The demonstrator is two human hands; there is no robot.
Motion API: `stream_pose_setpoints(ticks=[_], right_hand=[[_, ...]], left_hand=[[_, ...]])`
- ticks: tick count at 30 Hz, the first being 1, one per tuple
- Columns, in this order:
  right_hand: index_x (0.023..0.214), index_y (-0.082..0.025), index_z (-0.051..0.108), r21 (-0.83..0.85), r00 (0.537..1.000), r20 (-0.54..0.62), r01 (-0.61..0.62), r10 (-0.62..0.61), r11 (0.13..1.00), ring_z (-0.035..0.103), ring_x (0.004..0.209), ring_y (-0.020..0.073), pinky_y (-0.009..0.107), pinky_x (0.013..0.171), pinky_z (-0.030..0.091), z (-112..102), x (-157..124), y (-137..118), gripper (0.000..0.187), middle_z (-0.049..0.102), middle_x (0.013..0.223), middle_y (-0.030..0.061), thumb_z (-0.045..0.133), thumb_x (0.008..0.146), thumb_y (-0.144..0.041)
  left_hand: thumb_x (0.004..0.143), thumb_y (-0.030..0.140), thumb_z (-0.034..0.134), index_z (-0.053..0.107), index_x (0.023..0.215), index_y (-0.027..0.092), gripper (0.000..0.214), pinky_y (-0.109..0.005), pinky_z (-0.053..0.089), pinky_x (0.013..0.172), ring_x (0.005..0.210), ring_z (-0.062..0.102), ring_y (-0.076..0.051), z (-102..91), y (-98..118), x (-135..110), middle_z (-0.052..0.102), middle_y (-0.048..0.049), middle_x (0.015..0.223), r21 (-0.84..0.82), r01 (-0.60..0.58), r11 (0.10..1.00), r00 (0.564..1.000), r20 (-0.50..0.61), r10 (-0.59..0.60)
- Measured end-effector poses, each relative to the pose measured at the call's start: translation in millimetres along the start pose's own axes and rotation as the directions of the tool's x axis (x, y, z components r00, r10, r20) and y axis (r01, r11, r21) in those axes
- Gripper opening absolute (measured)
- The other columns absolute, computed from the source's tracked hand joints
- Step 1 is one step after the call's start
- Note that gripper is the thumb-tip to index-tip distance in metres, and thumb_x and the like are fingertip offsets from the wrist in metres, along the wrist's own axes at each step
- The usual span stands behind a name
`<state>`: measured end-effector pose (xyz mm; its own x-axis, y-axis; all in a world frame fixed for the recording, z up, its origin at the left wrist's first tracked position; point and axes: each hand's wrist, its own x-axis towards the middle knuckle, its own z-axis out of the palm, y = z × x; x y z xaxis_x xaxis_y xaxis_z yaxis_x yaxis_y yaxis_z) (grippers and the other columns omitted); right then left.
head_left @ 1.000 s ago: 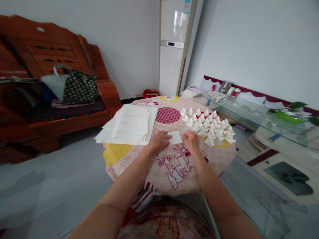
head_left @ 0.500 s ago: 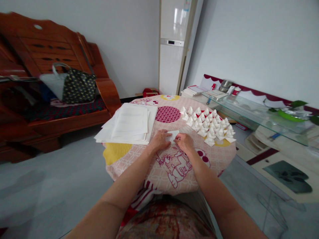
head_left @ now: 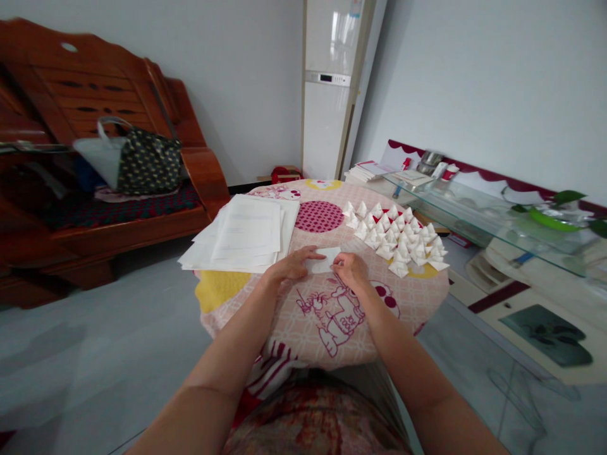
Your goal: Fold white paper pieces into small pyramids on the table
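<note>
A small piece of white paper (head_left: pixel 323 260) lies flat on the patterned tablecloth (head_left: pixel 303 328), between my two hands. My left hand (head_left: pixel 294 264) rests at the paper's left side, its index finger stretched out onto the sheet and the other fingers apart. At the right edge, my right hand (head_left: pixel 349 268) pinches the paper between thumb and fingertips. Beyond the left hand is a stack of white paper sheets (head_left: pixel 246 230). Several folded white paper pieces (head_left: pixel 398 237) with pointed tops stand in rows to the right of my right hand.
A glass-topped cabinet (head_left: pixel 484 221) runs along the right wall, bearing papers, metal tins and a green bowl (head_left: pixel 557 219). On the left stands a wooden sofa (head_left: pixel 208 183) with a dark patterned bag (head_left: pixel 149 161). A tall white air conditioner (head_left: pixel 327 120) fills the back corner.
My left hand has slid left along the paper, uncovering more of it. My right hand keeps its pinch at the right edge, nearly in the same place.
</note>
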<state>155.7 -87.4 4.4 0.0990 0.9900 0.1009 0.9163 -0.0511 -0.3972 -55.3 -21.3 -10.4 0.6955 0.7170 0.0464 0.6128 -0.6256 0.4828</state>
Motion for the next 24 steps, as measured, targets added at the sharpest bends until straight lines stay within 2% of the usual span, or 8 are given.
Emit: stream_pose_setpoints(ticks=[5,7,10,13,18,21,24], right_hand=[[0.089,-0.023,0.079,0.015,1.000,0.005,-0.010,0.010,1.000,0.069,0.083,0.0194,0.027,0.068,0.042,-0.7,-0.2,0.2,0.012,0.078,0.086,0.0042,0.070,0.085,-0.030],[0.089,-0.023,0.079,0.024,1.000,0.013,-0.012,0.011,1.000,0.069,0.081,0.0192,0.027,0.069,0.043,-1.3,-0.5,0.1,0.012,0.078,0.085,0.0040,0.069,0.085,-0.029],[0.089,-0.024,0.079,0.025,1.000,0.010,-0.007,0.007,1.000,0.069,0.082,0.0191,0.026,0.070,0.043,-1.8,-1.1,0.3,0.012,0.079,0.086,0.0038,0.069,0.085,-0.028],[0.091,-0.024,0.080,0.005,1.000,0.009,0.017,-0.017,1.000,0.070,0.085,0.0196,0.026,0.071,0.044,-2.0,-2.4,0.7,0.014,0.080,0.090,0.0048,0.067,0.087,-0.026],[0.105,-0.020,0.079,-0.086,0.987,0.052,0.153,-0.149,0.984,0.071,0.090,0.0222,0.028,0.075,0.044,-1.5,-6.7,-2.3,0.021,0.080,0.096,0.0090,0.068,0.091,-0.030],[0.110,-0.018,0.078,-0.137,0.953,0.092,0.298,-0.288,0.945,0.071,0.094,0.0243,0.029,0.078,0.044,1.3,-10.2,-6.3,0.023,0.079,0.100,0.0115,0.068,0.092,-0.029],[0.106,-0.017,0.077,-0.148,0.916,0.115,0.398,-0.384,0.905,0.071,0.097,0.0253,0.030,0.079,0.043,5.7,-14.5,-10.3,0.019,0.078,0.102,0.0132,0.063,0.094,-0.022]], left_hand=[[0.065,-0.001,0.055,0.063,0.140,0.028,0.081,-0.045,0.039,0.120,0.144,0.047,-0.028,-1.2,-9.3,-2.8,0.047,-0.0049,0.159,-0.024,-0.067,0.997,0.998,-0.010,0.067],[0.064,-0.002,0.052,0.065,0.136,0.025,0.078,-0.045,0.041,0.119,0.141,0.052,-0.027,1.3,-11.3,-2.3,0.054,-0.0052,0.153,-0.056,-0.070,0.996,0.995,-0.075,0.066],[0.070,-0.003,0.044,0.068,0.131,0.019,0.069,-0.041,0.047,0.114,0.129,0.061,-0.022,7.2,-8.2,1.1,0.066,-0.0066,0.140,-0.121,-0.016,0.992,0.973,-0.232,-0.013],[0.077,-0.002,0.041,0.069,0.129,0.017,0.062,-0.039,0.046,0.116,0.128,0.062,-0.019,13.8,-0.5,5.4,0.068,-0.0079,0.137,-0.105,0.012,0.994,0.950,-0.308,-0.044],[0.085,0.006,0.053,0.074,0.118,0.017,0.041,-0.040,0.046,0.115,0.128,0.062,-0.022,21.4,6.7,7.6,0.068,-0.0093,0.136,0.000,0.003,1.000,0.967,-0.254,-0.003],[0.089,0.005,0.049,0.073,0.120,0.015,0.040,-0.037,0.046,0.116,0.129,0.062,-0.021,22.7,7.4,6.9,0.068,-0.0109,0.136,0.019,0.005,1.000,0.963,-0.270,0.000],[0.092,0.001,0.040,0.071,0.122,0.008,0.044,-0.032,0.044,0.117,0.129,0.061,-0.019,22.8,7.2,6.6,0.068,-0.0151,0.135,0.015,0.006,1.000,0.957,-0.290,-0.002]])
